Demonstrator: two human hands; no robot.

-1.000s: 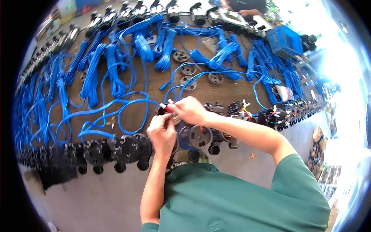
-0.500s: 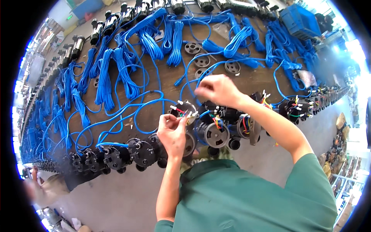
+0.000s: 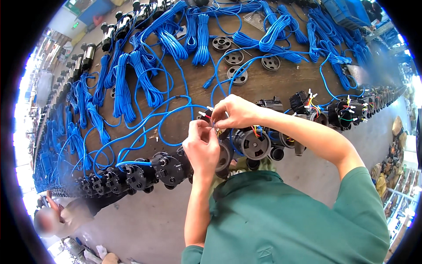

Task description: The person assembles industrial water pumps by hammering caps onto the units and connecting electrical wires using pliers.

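My left hand (image 3: 202,141) and my right hand (image 3: 234,112) meet fingertip to fingertip over one motor in the near row. Both are closed in a pinch on a thin dark-blue wire (image 3: 214,125), which shows only as a short piece between them. White-tipped leads (image 3: 203,114) stick out just beyond my fingers; my hands cover most of that motor. To its right stands a black motor with a round grey pulley (image 3: 256,146), coloured wires at its top. On the left is a motor with a black round end plate (image 3: 169,170).
Coiled blue cables (image 3: 202,42) lie across the brown table (image 3: 193,83), with loose runs reaching the motors. Loose grey pulleys (image 3: 234,57) rest beyond my hands. A blue crate (image 3: 345,13) stands far right. At lower left another person (image 3: 72,215) is by the row.
My right hand has come down and left from above the motors to join my left hand, its fingers closing at the wire. The view has shifted slightly.
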